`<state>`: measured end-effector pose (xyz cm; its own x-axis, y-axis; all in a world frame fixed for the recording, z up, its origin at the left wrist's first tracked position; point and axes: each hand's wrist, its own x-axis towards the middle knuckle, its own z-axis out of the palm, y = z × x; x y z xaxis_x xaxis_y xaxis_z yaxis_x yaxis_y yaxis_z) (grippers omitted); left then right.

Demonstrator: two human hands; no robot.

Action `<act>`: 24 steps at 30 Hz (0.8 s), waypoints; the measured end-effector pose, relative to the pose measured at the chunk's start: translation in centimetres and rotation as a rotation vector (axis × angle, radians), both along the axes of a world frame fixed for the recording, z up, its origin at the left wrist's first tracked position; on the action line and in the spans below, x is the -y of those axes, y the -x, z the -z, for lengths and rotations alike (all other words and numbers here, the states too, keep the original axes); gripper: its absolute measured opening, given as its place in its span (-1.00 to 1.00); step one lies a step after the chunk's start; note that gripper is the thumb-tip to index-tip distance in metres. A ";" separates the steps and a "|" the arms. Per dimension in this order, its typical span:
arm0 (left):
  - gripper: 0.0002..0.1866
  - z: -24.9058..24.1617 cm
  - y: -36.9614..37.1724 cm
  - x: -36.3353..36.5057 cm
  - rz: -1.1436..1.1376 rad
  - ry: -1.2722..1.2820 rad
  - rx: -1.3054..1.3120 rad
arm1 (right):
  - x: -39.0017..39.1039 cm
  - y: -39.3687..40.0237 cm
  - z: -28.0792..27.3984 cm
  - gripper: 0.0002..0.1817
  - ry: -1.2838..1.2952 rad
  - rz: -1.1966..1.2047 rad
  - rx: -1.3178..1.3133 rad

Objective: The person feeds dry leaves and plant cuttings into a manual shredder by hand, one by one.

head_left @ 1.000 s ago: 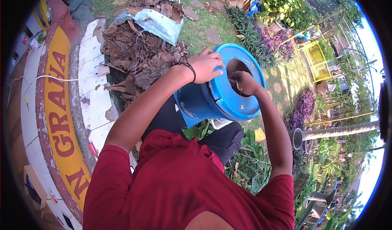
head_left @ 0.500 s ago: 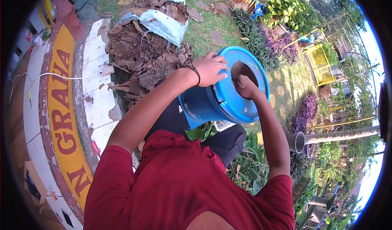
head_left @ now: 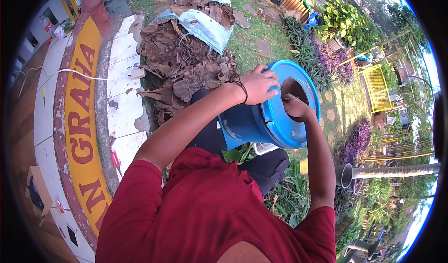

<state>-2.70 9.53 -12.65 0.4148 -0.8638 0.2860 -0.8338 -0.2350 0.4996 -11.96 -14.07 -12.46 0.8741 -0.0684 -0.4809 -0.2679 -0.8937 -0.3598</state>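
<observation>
A blue plastic bin [head_left: 240, 123] is tilted in front of my knees, its round blue lid [head_left: 275, 120] facing right. A large round hole [head_left: 294, 85] opens in the lid. My left hand [head_left: 261, 86], a dark band at its wrist, grips the lid's upper left rim with its fingers bent over the edge. My right hand [head_left: 297, 108] is at the hole, its fingers curled together and partly inside. What those fingers hold, if anything, is hidden.
Large dry brown leaves [head_left: 186, 69] spill from a pale blue sack [head_left: 203, 27] beyond the bin. A yellow lettered kerb [head_left: 79, 118] and white tiles [head_left: 123, 104] run along the left, crossed by a white cable [head_left: 102, 78]. Green plants [head_left: 291, 188] grow near my right knee.
The whole view has shifted, so the scene sits further right and slightly lower. My left hand stays on the rim; my right hand remains at the hole, its wrist bent more.
</observation>
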 end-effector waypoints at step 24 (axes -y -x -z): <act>-0.58 -0.4 -0.5 -0.1 0.057 0.056 -0.052 | 1.7 2.8 -9.0 -0.58 -0.314 0.121 0.377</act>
